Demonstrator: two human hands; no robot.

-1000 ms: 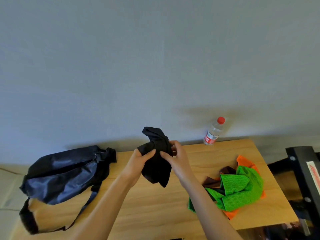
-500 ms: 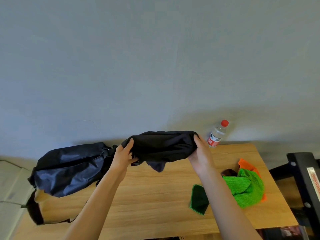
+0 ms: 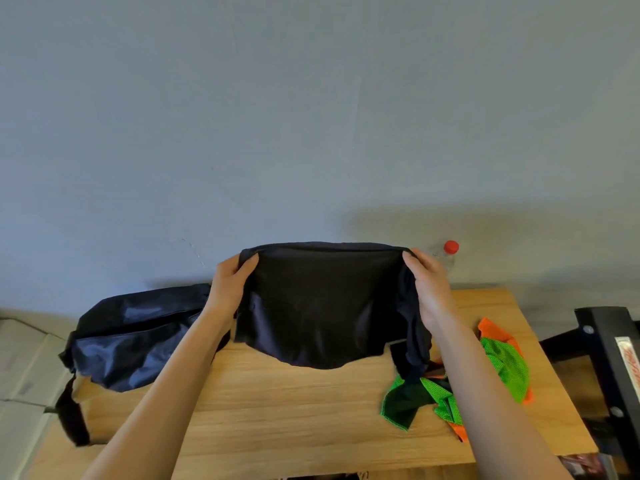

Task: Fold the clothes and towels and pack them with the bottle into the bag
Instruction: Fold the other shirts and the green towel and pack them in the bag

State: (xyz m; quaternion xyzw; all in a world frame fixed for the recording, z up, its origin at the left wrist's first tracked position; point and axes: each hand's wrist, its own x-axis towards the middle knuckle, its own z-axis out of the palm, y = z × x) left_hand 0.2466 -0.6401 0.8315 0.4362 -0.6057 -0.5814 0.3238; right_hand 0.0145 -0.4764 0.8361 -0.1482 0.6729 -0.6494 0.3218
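A black garment (image 3: 322, 306) hangs spread out above the wooden table (image 3: 277, 410). My left hand (image 3: 230, 284) grips its top left corner and my right hand (image 3: 427, 282) grips its top right corner. Its lower edge hangs down toward the table. A dark navy bag (image 3: 131, 337) lies at the table's left end, its strap trailing toward the front. A clear bottle with a red cap (image 3: 448, 252) stands at the back, partly hidden behind my right hand. A heap of green and orange mesh cloths (image 3: 498, 362) lies on the right.
A grey wall runs behind the table. A black metal frame (image 3: 606, 341) stands just off the table's right edge. Pale cardboard boxes (image 3: 24, 368) sit to the left, below the bag.
The garment was bunched between both hands a second ago. My hands have moved apart and up, stretching it wide so it now hangs flat.
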